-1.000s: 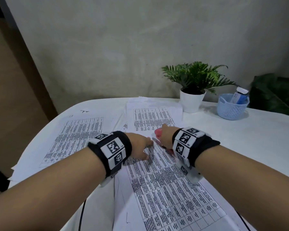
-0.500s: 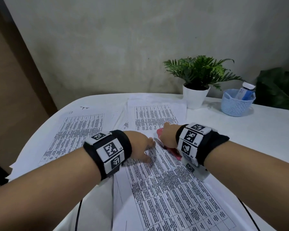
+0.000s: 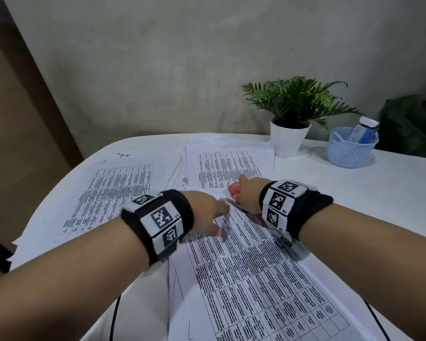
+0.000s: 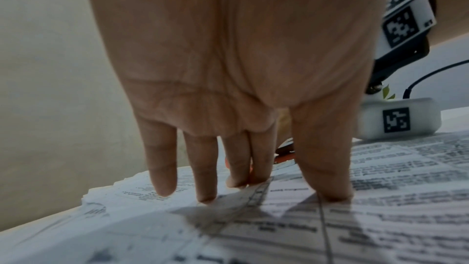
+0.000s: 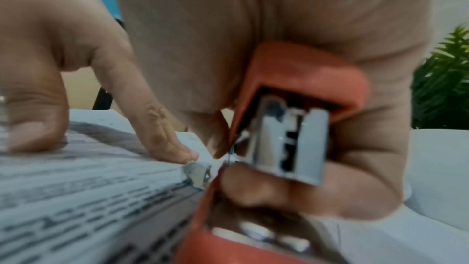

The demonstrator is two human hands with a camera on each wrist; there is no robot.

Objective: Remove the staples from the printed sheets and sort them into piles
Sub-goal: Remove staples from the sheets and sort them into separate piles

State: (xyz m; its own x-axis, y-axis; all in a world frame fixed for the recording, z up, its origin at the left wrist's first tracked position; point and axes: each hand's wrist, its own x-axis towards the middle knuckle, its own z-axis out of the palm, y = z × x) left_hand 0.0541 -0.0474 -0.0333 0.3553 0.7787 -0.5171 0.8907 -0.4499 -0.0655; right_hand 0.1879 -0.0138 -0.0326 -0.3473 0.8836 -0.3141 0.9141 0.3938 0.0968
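A stapled set of printed sheets (image 3: 251,279) lies in front of me on the white table (image 3: 354,193). My left hand (image 3: 212,215) presses straight fingers (image 4: 208,168) down on its top corner (image 4: 279,204). My right hand (image 3: 246,193) grips a red stapler (image 3: 234,188), whose metal end (image 5: 289,142) sits at the sheet corner right beside the left fingertips (image 5: 177,154). The staple itself cannot be made out. Two more piles of printed sheets lie further off, one at the left (image 3: 108,193) and one behind the hands (image 3: 221,166).
A potted fern in a white pot (image 3: 290,136) and a light blue basket (image 3: 349,151) holding small items stand at the back right. A black cable (image 3: 113,321) hangs at the near table edge. A wall rises close behind the table.
Both hands have stayed at the sheet corner with the stapler. The head view has shifted slightly, so the table items sit a little differently in frame.
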